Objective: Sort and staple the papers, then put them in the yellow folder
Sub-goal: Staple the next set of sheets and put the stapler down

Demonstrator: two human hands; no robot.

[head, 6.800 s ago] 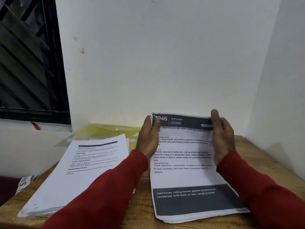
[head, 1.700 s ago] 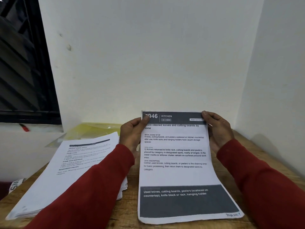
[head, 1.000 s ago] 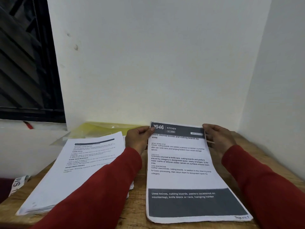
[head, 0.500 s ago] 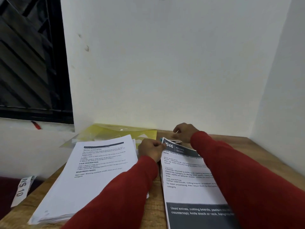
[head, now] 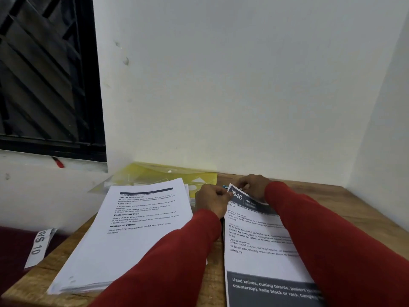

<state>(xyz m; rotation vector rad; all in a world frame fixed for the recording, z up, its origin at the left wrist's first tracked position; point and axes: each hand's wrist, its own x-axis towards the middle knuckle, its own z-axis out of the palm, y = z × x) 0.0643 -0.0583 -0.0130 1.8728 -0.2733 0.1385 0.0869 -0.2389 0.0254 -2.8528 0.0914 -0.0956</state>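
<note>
White label strip marked "WS 10" point(head: 41, 244) hangs off the desk's point(head: 212, 282) left edge, irrelevant. Next right: thick unsorted paper stack point(head: 135, 231) lying flat, its far end overlapping the yellow folder point(head: 168, 173), which sits against the wall, snap flap apparently closed. Then the left hand point(head: 212, 199) pinching the top-left corner of the kitchen sheets point(head: 259, 247), corner lifted slightly off the wood. Right hand point(head: 254, 187) reaches across the top edge, fingers curled at that same corner; something small and blue point(head: 225, 186) shows beside it, likely the stapler, can't confirm, and can't tell what the right hand actually grips. Looks like the stapling step. To do it well: square the sheet edges first, keep the left pinch tight so the sheets don't fan, put the staple well inside the corner, press down firmly once against the desk.
</note>
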